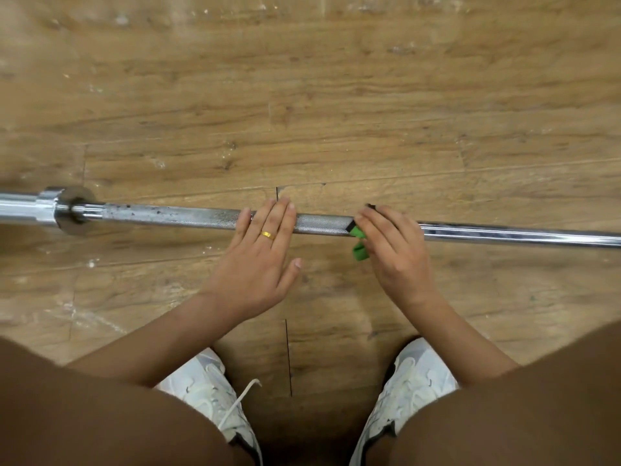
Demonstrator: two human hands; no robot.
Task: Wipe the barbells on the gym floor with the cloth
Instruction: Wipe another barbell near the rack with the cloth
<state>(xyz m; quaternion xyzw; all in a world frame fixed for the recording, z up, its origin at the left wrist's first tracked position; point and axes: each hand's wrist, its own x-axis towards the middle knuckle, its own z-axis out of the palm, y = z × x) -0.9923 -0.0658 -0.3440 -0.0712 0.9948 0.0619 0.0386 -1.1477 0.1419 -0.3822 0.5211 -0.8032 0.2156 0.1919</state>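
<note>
A barbell (188, 216) lies across the wooden floor (302, 95), its collar off to the left. The left hand (258, 264) rests on the bar with fingers straight and close together, a gold ring (267, 235) on one of them. Just beside it the right hand (393, 250) curls over a green cloth (359, 245) and presses it to the bar, a fold hanging below. White shoes (208, 395) stand nearer the camera.

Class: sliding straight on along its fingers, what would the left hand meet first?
The left hand lies across the barbell; beyond its fingertips only bare wooden floor shows, so the way looks free, probably.
</note>
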